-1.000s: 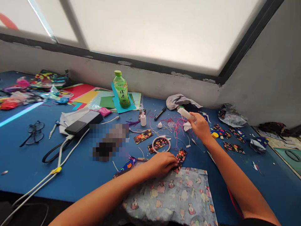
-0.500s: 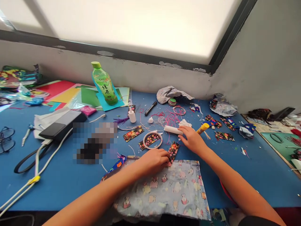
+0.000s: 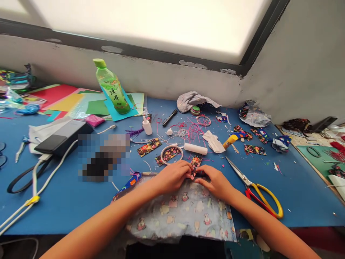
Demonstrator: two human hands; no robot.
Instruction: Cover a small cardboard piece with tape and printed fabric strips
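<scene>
A small dark floral fabric piece (image 3: pixel 196 165) stands between my hands at the far edge of a pale fabric sheet (image 3: pixel 172 219) printed with animals. My left hand (image 3: pixel 175 176) is closed on the left side of the floral piece, its fingertips partly hidden. From the right, my right hand (image 3: pixel 217 182) reaches to the piece's lower edge, with thumb and forefinger apart around a dark gap. Just beyond lies a white roll (image 3: pixel 195 149), touched by neither hand. A white ring (image 3: pixel 162 158) rests over another floral piece (image 3: pixel 172 154).
Scissors (image 3: pixel 249 185) with yellow and red handles lie right of my right arm. A glue stick (image 3: pixel 230 142), a small white bottle (image 3: pixel 147 126), a black marker (image 3: pixel 169 118) and tangled pink cord (image 3: pixel 195 127) lie beyond. A green drink bottle (image 3: pixel 114 90) and a power bank (image 3: pixel 64 136) stand left.
My right hand has let go of the white roll and moved back and left to the floral piece. The scissors, hidden by my right arm before, now show. My left hand keeps its hold.
</scene>
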